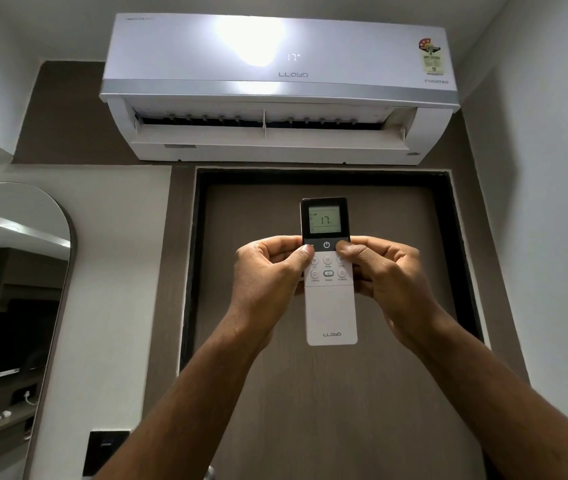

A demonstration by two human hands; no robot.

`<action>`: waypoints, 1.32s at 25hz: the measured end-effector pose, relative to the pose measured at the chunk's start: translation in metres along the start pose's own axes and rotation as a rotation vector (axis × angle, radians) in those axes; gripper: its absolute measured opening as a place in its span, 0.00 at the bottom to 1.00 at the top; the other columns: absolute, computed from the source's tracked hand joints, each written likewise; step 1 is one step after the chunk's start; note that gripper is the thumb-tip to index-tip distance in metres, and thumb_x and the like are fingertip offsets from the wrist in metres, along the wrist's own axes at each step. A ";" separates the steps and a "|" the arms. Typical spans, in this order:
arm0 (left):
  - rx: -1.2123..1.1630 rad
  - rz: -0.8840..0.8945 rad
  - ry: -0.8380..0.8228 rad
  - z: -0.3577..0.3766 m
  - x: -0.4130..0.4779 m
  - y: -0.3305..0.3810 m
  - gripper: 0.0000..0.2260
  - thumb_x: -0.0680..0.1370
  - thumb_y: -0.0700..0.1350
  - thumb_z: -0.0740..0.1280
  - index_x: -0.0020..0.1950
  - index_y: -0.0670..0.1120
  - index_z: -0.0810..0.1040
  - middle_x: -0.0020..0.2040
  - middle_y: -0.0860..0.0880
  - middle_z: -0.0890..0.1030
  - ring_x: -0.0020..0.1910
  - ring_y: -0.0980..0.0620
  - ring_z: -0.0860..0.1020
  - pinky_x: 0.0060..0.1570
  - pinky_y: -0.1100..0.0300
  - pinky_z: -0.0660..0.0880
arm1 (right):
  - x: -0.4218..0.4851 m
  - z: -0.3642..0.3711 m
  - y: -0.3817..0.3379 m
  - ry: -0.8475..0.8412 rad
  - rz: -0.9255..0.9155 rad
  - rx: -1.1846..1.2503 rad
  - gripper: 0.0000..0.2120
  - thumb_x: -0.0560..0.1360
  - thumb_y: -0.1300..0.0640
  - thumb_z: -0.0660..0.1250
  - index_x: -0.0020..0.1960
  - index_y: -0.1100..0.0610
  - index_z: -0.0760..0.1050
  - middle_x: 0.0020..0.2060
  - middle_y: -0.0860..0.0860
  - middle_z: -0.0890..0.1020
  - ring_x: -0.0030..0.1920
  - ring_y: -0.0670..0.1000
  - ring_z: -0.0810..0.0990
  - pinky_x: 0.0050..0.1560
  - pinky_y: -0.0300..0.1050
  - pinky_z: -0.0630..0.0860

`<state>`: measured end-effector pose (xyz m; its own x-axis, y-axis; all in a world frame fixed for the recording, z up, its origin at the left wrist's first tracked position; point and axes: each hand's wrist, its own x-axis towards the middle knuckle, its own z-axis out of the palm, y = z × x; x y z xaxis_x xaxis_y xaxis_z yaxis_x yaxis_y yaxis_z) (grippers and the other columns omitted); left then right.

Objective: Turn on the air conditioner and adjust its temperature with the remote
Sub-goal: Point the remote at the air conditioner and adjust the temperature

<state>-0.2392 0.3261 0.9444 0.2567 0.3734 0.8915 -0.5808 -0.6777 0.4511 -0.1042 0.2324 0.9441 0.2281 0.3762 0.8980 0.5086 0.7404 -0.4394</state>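
Left hand (268,271) and right hand (383,271) both grip the slim white remote w/ black top and grey LCD (329,271), held upright betw. them in front of a brown wood-grain door (310,393). Left thumb sits on a button at the left of the power key, right thumb at its right. LCD reads 17. Above the door, the white wall-mounted Lloyd AC unit (275,88) shows 17, louvre open. Arched mirror (15,289) at far left.

One air conditioner (275,88), one remote (329,271), two hands: left hand (268,271), right hand (390,271).
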 end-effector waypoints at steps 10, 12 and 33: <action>0.043 0.024 0.018 0.002 -0.001 0.001 0.06 0.76 0.41 0.68 0.42 0.52 0.80 0.37 0.54 0.86 0.39 0.57 0.85 0.32 0.66 0.79 | 0.000 0.002 0.003 0.013 0.028 -0.002 0.07 0.77 0.57 0.66 0.48 0.55 0.83 0.41 0.54 0.89 0.43 0.53 0.88 0.39 0.43 0.85; 0.055 0.024 0.018 0.001 -0.001 0.000 0.05 0.76 0.42 0.68 0.43 0.51 0.80 0.39 0.53 0.86 0.39 0.56 0.86 0.33 0.65 0.80 | 0.000 0.002 0.003 0.018 0.026 -0.009 0.07 0.77 0.57 0.66 0.49 0.56 0.83 0.42 0.55 0.89 0.43 0.54 0.88 0.40 0.43 0.85; 0.141 0.042 0.015 -0.004 0.005 -0.001 0.02 0.76 0.43 0.68 0.46 0.50 0.79 0.45 0.50 0.84 0.42 0.56 0.85 0.36 0.66 0.80 | 0.001 0.007 0.001 0.028 0.014 -0.014 0.07 0.77 0.57 0.66 0.50 0.55 0.83 0.40 0.51 0.89 0.43 0.52 0.88 0.38 0.41 0.84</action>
<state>-0.2399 0.3313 0.9480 0.2222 0.3514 0.9095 -0.4766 -0.7746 0.4157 -0.1089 0.2375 0.9439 0.2586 0.3701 0.8923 0.5169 0.7273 -0.4515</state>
